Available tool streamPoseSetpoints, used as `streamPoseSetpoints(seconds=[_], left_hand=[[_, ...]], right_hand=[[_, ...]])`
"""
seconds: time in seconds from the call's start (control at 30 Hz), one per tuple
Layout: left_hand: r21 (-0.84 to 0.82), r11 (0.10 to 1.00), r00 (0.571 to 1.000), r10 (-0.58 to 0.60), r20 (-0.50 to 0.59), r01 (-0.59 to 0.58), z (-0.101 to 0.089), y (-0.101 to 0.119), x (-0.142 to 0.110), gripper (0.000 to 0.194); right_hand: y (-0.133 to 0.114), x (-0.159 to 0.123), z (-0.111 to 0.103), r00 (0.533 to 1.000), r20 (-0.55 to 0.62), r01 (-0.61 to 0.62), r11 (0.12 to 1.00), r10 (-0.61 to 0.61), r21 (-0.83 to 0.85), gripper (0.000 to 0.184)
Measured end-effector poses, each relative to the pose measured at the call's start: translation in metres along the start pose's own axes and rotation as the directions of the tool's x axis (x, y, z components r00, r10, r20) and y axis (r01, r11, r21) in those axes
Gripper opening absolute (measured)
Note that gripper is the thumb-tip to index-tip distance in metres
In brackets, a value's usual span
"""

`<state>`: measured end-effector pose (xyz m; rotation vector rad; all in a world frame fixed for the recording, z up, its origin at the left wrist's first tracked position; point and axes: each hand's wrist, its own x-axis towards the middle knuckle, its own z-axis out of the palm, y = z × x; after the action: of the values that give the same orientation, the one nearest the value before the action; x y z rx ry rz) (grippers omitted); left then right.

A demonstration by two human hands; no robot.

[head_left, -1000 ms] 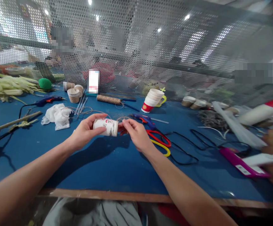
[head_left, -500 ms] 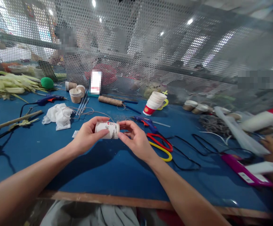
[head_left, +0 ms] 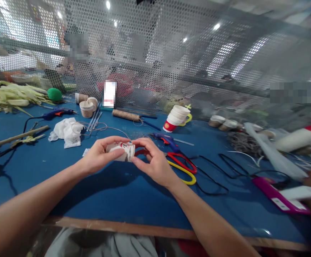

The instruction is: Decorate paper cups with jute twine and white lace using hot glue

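Note:
A white paper cup with dark and red print lies on its side between my hands, held just above the blue table. My left hand is wrapped round its left end, thumb across the front. At the other end, my right hand grips the rim between thumb and fingers. Thin twine runs from behind the cup towards a twine roll. Close to my right hand are a blue glue gun and scissors with red and yellow handles.
Stacked paper cups stand at the back. Left are crumpled white cloth, a second glue gun, twine-wrapped cups and pale husks. A purple power strip and black cable lie right. Perforated metal mesh rises behind.
The cup has turned and tilted slightly in my hands, so its printed side shows differently. Both hands keep hold of it in nearly the same place.

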<state>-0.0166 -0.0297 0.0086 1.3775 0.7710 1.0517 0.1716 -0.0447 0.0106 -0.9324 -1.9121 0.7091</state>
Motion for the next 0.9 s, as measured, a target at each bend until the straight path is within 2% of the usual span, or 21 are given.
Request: streamPoseSetpoints(seconds=[0.43, 0.6, 0.7, 0.77, 0.8, 0.83, 0.9], left_hand=[[-0.055, 0.998, 0.997, 0.029, -0.075, -0.033, 0.004, -0.001, -0.005, 0.024], [-0.113, 0.993, 0.994, 0.002, -0.11, -0.014, 0.001, -0.004, -0.002, 0.024], [-0.179, 0.984, 0.99, -0.013, -0.14, -0.012, -0.002, -0.005, 0.001, 0.028], [-0.202, 0.979, 0.988, -0.022, -0.15, -0.009, -0.005, -0.006, 0.003, 0.031], [-0.207, 0.978, 0.989, -0.022, -0.149, -0.009, -0.006, -0.007, 0.003, 0.033], [-0.21, 0.978, 0.989, -0.021, -0.146, -0.01, -0.006, -0.007, 0.004, 0.034], [-0.211, 0.978, 0.989, -0.02, -0.144, -0.011, -0.007, -0.007, 0.004, 0.035]], right_hand=[[0.001, 0.002, -0.002, 0.997, 0.038, 0.072, 0.997, -0.071, -0.041, 0.03], [0.013, 0.005, -0.002, 0.998, 0.059, -0.022, 1.0, 0.023, -0.022, 0.039], [0.019, 0.012, -0.016, 0.987, -0.004, -0.158, 0.972, 0.159, -0.173, 0.043], [0.02, 0.02, -0.035, 0.938, -0.141, -0.346, 0.862, 0.316, -0.37, 0.031], [0.02, 0.024, -0.047, 0.892, -0.211, -0.45, 0.748, 0.4, -0.488, 0.027], [0.022, 0.028, -0.059, 0.841, -0.292, -0.532, 0.595, 0.456, -0.602, 0.027], [0.029, 0.034, -0.081, 0.779, -0.365, -0.606, 0.462, 0.51, -0.648, 0.026]])
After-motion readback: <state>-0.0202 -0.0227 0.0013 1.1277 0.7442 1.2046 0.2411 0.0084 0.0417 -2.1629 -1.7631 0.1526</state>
